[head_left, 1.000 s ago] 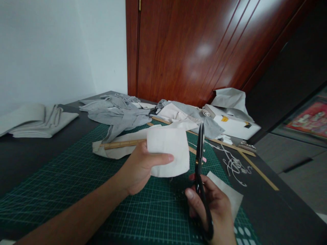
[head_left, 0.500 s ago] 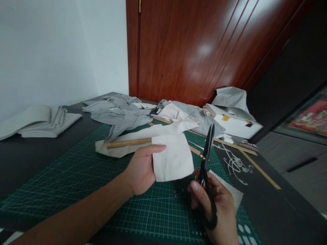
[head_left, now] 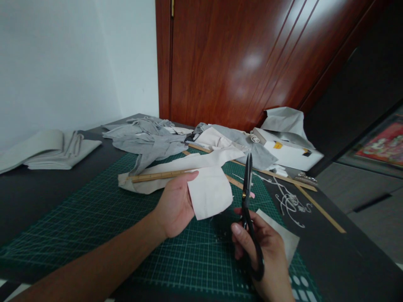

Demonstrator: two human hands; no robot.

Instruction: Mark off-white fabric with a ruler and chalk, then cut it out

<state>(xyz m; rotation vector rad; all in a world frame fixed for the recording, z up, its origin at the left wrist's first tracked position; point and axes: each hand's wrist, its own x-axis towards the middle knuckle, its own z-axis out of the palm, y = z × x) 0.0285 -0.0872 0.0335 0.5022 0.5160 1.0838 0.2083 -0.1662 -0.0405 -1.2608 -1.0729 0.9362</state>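
My left hand grips a small white piece of fabric by its left edge, thumb on top, above the green cutting mat. The piece has straight sides on the left and a rounded right edge. In my right hand is a pair of black scissors, blades closed and pointing up, just to the right of the fabric and apart from it. Behind my left hand lie a long cream fabric strip and a wooden ruler. Another pale fabric piece is partly hidden behind my right hand.
Crumpled grey fabric lies at the back, with folded cream fabric at the left. A white box stands at the back right. Loose white cords and a long wooden ruler rest on the right of the dark table.
The fabric piece in my left hand has turned and tilted slightly, its right edge shifting left. My right hand has moved a little left with the scissors.
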